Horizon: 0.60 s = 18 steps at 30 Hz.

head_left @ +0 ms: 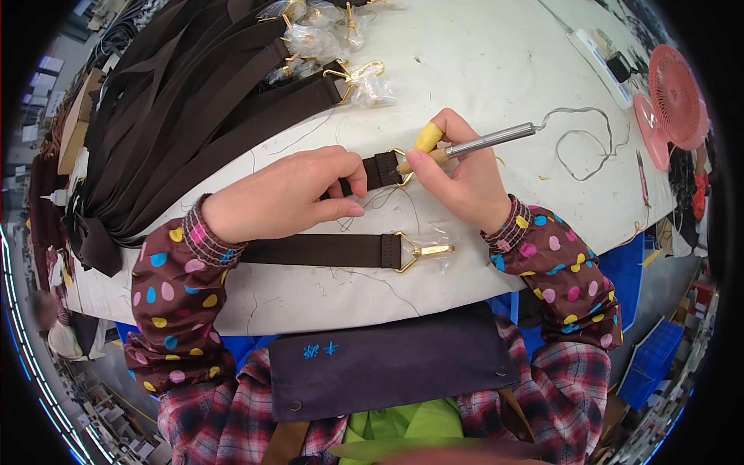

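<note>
My left hand lies over a dark brown webbing strap, its fingers curled and closed on it just behind the stitched end. A gold metal ring is looped through that end. In my right hand is a corded pen-shaped tool with a silver handle, its tip pointing left at the stitched end. A yellow finger cover sits on a finger of this hand. Nearer to me lies a second brown strap, with a gold snap hook partly wrapped in clear plastic.
A large bundle of brown straps with plastic-wrapped gold hooks covers the far left of the white table. The tool's grey wire curls to the right. Beyond it are a power strip, a pink fan and tweezers.
</note>
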### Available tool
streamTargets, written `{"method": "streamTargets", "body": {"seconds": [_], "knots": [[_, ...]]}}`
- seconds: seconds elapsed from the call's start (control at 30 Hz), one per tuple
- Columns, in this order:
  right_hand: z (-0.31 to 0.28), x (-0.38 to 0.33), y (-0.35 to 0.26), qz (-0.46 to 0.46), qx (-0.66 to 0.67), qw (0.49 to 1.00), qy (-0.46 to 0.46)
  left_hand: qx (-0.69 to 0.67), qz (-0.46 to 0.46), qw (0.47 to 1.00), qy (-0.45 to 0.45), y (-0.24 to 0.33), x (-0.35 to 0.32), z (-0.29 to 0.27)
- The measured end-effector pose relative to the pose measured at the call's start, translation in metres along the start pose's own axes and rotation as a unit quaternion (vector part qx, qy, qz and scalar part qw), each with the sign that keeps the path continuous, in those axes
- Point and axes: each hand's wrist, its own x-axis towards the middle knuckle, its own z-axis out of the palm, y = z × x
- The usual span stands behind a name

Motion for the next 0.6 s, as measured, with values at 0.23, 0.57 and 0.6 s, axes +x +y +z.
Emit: {"method": "streamTargets", "body": {"seconds": [0.23,0.57,0.6], "knots": [[-0.001,-0.002,0.004,0.04,-0.003,0.999,-0.012,0.074,0.07,0.994,0.04,-0.014,0.031,0.003],[0.002,-0.002,0.01,0.043,-0.007,0.999,-0.004,0.03,0.058,0.998,-0.015,-0.021,0.044,0.002],[0.002,-0.002,0.01,0.047,-0.012,0.999,-0.005,0.027,0.052,0.998,-0.013,-0.021,0.044,0.002]]}}
